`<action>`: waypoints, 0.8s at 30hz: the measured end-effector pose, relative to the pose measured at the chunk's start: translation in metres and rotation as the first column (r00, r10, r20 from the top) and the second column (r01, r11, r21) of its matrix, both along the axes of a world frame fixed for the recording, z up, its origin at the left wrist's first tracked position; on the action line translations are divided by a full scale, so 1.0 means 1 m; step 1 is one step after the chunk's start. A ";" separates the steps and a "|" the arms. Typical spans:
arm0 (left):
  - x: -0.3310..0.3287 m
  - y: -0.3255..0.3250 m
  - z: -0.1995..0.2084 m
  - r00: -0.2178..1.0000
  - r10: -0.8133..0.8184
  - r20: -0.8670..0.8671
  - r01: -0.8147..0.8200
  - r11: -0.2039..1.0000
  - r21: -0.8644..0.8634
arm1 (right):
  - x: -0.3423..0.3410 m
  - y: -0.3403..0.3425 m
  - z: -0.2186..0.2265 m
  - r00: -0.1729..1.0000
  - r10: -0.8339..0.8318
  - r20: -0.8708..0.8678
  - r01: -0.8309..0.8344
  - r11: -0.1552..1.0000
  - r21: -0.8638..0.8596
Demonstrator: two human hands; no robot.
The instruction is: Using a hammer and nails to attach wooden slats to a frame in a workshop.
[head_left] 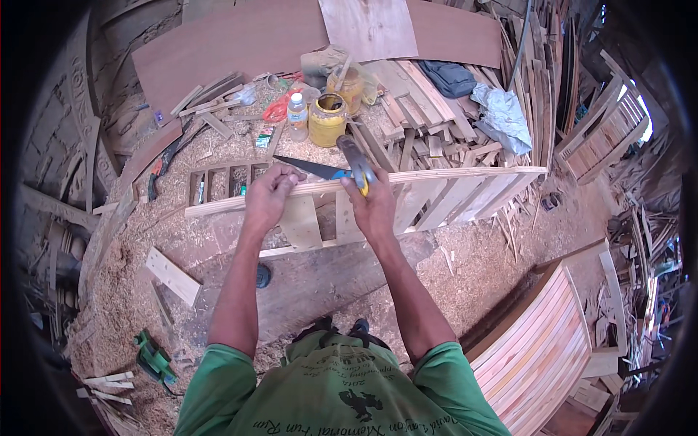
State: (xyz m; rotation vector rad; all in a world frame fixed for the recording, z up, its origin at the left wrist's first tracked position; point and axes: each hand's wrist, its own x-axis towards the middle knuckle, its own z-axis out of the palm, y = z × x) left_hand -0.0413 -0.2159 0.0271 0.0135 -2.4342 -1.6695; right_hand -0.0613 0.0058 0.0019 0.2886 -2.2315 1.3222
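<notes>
A long slatted wooden frame (465,178) stands on edge across the work area, its pale top rail passing under both hands. My left hand (269,196) is at the rail's left part, its fingertips pinched together over the top edge; whatever lies between them is too small to make out. My right hand (374,207) is closed around a hammer (356,160) with a yellow part on its grip, held just above the rail. Behind the rail, between my hands, lies a handsaw (309,167) with a dark blade and blue near its handle.
Beyond the frame stand a yellow tub (328,123) and a capped clear bottle (297,120). Wood offcuts (429,149) are piled at the back right. A green power planer (153,360) sits among shavings at lower left. A curved slatted panel (538,349) lies at lower right.
</notes>
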 end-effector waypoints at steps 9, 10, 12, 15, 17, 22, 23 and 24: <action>0.009 -0.008 0.010 0.996 -0.059 0.067 0.066 0.992 -0.110 | 0.071 0.038 0.039 0.947 0.159 0.280 -0.160 0.987 -0.022; 0.009 -0.007 0.010 0.996 -0.058 0.069 0.065 0.992 -0.107 | 0.074 0.039 0.045 0.946 0.160 0.282 -0.162 0.987 -0.019; 0.009 -0.007 0.009 0.996 -0.053 0.067 0.061 0.992 -0.110 | 0.082 0.040 0.059 0.880 0.224 0.418 -0.231 0.972 -0.034; 0.005 -0.010 0.002 0.997 -0.059 0.042 0.063 0.991 -0.115 | 0.078 0.035 0.062 0.916 0.312 0.251 -0.327 0.945 0.020; 0.004 -0.009 0.002 0.997 -0.065 0.045 0.070 0.992 -0.109 | 0.076 0.034 0.077 0.948 0.252 0.195 -0.290 0.936 0.199; 0.009 -0.007 0.000 0.999 -0.052 0.013 0.053 0.993 -0.107 | 0.071 0.015 0.115 0.963 0.257 0.082 -0.266 0.858 0.439; 0.009 -0.004 0.002 0.998 -0.056 0.026 0.058 0.994 -0.094 | 0.069 0.010 0.114 0.968 0.238 0.082 -0.249 0.861 0.443; 0.009 -0.004 0.006 0.998 -0.053 0.033 0.056 0.995 -0.087 | 0.065 0.004 0.114 0.971 0.226 0.075 -0.236 0.864 0.446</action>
